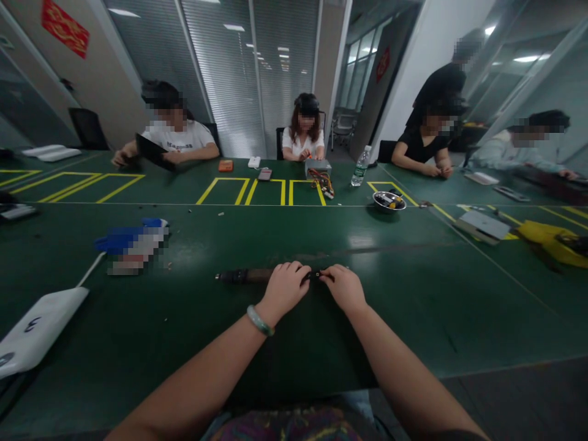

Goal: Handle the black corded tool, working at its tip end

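Head view: a long, slender dark tool (250, 275) lies across the green table (206, 343), roughly in line with its near edge and in front of the person, midway between the left and right edges. Its left end narrows through a ribbed black section to a small, bright metal tip; the middle is a smoother, brownish barrel. Further right it passes under the left hand (285, 289), which is closed over it from above, so that stretch is hidden. Past those fingers a short black end piece (315, 275) shows, with a tiny pale square on it. The right hand (343, 288) has thumb and fingertips pinched on this piece; it is too small to tell whether it is joined to the barrel. The hands are near each other but apart. A pale green bangle (260, 321) circles the left wrist. Toward the table's left edge lies a white power strip (46, 327); toward the far edge stands a bottle (361, 166).
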A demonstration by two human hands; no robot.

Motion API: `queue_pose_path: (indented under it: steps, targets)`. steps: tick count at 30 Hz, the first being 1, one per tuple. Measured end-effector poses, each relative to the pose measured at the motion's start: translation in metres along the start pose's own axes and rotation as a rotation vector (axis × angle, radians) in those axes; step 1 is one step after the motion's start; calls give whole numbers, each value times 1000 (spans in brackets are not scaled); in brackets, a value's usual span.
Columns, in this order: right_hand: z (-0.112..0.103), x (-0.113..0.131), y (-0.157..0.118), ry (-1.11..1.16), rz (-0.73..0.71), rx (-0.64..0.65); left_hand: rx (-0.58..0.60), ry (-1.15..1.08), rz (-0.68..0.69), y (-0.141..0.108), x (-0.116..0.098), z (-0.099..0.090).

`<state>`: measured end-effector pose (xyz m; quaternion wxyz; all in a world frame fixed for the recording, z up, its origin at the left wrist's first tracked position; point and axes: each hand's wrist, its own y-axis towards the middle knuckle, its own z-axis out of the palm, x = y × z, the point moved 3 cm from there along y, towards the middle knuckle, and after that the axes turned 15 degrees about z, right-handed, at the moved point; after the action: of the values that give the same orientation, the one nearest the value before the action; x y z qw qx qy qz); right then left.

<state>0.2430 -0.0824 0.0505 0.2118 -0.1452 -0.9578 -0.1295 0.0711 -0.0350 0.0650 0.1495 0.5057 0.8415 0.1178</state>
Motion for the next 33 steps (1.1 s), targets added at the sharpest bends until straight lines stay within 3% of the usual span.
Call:
queue_pose_path:
  steps: [7, 16, 33]
  targets:
    - [-2, 6, -5, -55, -11, -7, -8, 3, 41, -3, -1, -3]
    - [2, 10, -25, -32, -92, 40, -3, -13, 72, -28, -5, -13]
    - [2, 20, -35, -202, -237, 12, -37, -50, 122, -30, -6, -15]
